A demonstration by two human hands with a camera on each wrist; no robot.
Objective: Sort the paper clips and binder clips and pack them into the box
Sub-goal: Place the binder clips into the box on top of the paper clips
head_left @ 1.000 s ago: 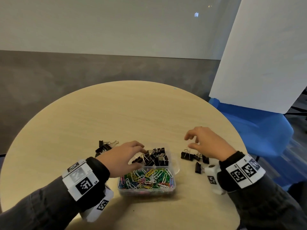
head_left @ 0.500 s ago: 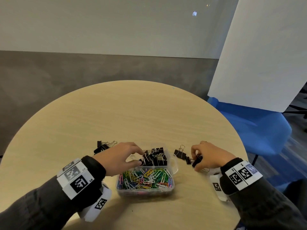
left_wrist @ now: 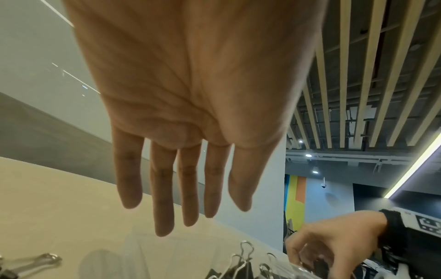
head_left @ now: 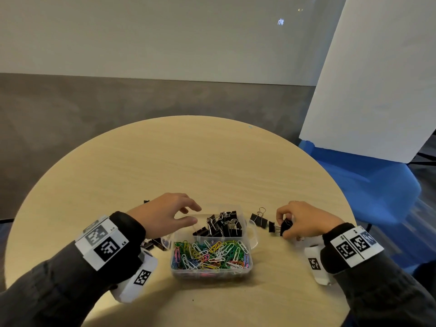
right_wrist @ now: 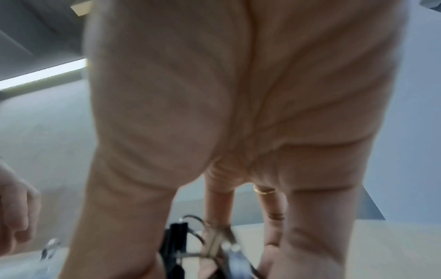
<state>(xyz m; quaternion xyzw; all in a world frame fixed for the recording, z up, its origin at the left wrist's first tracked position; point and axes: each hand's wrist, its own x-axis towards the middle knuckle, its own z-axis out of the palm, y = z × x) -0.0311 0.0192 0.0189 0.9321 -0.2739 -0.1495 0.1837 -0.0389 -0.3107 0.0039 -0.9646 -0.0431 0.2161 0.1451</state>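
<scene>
A clear plastic box [head_left: 254, 234] sits on the round table. Its near compartment holds coloured paper clips [head_left: 211, 254]; its far compartment holds black binder clips [head_left: 223, 225]. My left hand [head_left: 165, 214] hovers over the box's far left corner, fingers spread and straight [left_wrist: 164, 188], holding nothing. My right hand [head_left: 299, 219] rests on the table right of the box and pinches black binder clips [head_left: 286, 225], also seen blurred as the held binder clips [right_wrist: 176, 245]. Two loose binder clips [head_left: 258, 218] lie between that hand and the box. More binder clips [head_left: 153, 244] lie left of the box, partly under my left wrist.
The light wooden table [head_left: 188, 161] stretches away bare beyond the box. A blue chair [head_left: 377, 190] and a white panel [head_left: 377, 79] stand past the table's right edge. Wrist cameras with marker tags hang under both sleeves.
My right hand came down on the binder clips right of the box and closed on some. My left hand let go over the binder compartment and opened its fingers.
</scene>
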